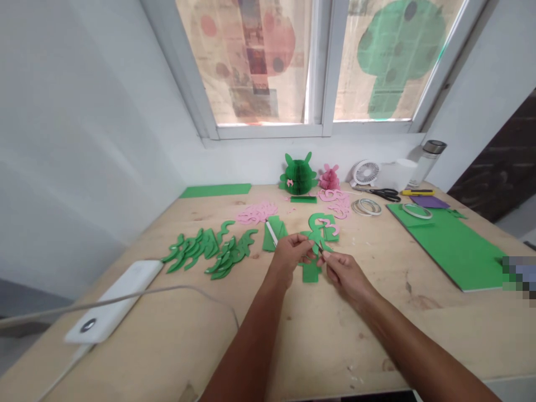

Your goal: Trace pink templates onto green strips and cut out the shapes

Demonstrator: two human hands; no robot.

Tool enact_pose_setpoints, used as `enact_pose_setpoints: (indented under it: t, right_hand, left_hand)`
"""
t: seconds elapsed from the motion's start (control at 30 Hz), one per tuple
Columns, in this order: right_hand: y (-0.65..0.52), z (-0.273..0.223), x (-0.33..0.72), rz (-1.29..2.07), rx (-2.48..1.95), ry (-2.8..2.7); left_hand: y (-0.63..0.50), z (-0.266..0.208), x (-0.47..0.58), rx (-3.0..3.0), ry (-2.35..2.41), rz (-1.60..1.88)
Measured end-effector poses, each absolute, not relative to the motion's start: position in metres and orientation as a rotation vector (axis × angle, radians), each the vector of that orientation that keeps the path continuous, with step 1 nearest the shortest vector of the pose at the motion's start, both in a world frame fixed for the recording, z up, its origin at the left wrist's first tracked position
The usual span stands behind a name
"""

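Observation:
Near the middle of the table, my left hand (293, 251) pinches a curved green paper cutout (317, 222). Close beside it, my right hand (344, 272) is closed on a slim dark tool (320, 249), whose tip meets the green paper; its exact kind is too small to make out. Beneath my hands lies a green paper piece (310, 273). A curved pink cutout (330, 227) rests just beyond them on more green paper. To the left, a white pen-like tool (271, 232) lies across folded green paper (281, 226).
Green cutouts (228, 258) and pink cutouts (257, 212) are piled leftward, near a white power bank (115, 301) with a cable. Behind stand a green honeycomb paper figure (298, 176) and a pink one (329, 177). Tape rolls (367, 207), black scissors (385, 194) and green sheets (452, 245) lie right.

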State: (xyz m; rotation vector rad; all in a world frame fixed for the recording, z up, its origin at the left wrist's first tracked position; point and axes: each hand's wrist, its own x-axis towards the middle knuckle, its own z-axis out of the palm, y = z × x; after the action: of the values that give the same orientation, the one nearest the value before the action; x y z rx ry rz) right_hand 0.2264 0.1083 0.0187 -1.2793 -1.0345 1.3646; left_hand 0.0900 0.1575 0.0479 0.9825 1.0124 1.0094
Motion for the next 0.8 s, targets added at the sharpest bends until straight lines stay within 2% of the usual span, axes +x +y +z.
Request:
enact_pose_setpoints:
  t: [0.8]
  right_hand:
    - [0.1074,0.0184,0.2261,1.484,-1.220,-0.927]
  left_hand:
    - [0.1517,0.0534,0.0915,0.916,0.993,1.010]
